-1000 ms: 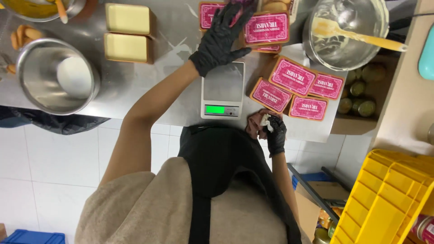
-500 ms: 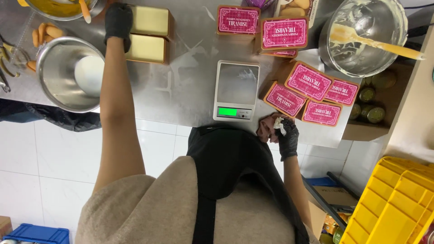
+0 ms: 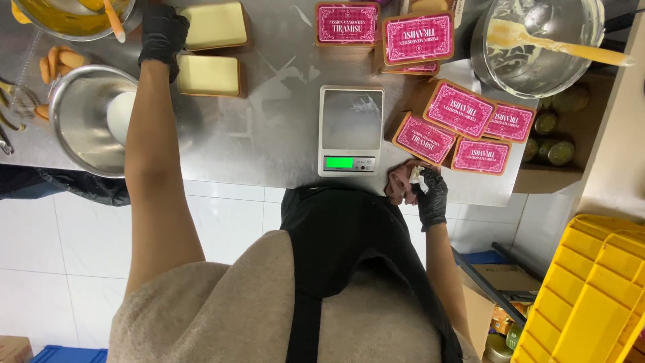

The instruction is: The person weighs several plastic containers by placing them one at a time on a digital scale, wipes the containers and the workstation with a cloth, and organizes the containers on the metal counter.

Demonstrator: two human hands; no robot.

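My left hand (image 3: 161, 33), in a black glove, reaches far across the steel table (image 3: 269, 134) and rests on the edge of an open tray of pale cream (image 3: 213, 25). A second open cream tray (image 3: 208, 74) lies just below it. My right hand (image 3: 431, 195), also gloved, stays at the table's near edge, closed on a crumpled pinkish cloth (image 3: 402, 183) with a bit of white paper. A small digital scale (image 3: 351, 129) with a lit green display stands bare between my hands.
Several pink-lidded boxes (image 3: 460, 107) lie right of the scale, and two more (image 3: 410, 37) at the back. A steel bowl (image 3: 91, 117) sits left, a bowl of yellow mix (image 3: 67, 13) behind it. A large bowl with a spatula (image 3: 544, 40) is far right, yellow crates (image 3: 591, 296) on the floor.
My left hand has swung from the pink-lidded boxes at the back centre over to the cream trays on the left. My right hand has stayed at the table edge on the cloth.
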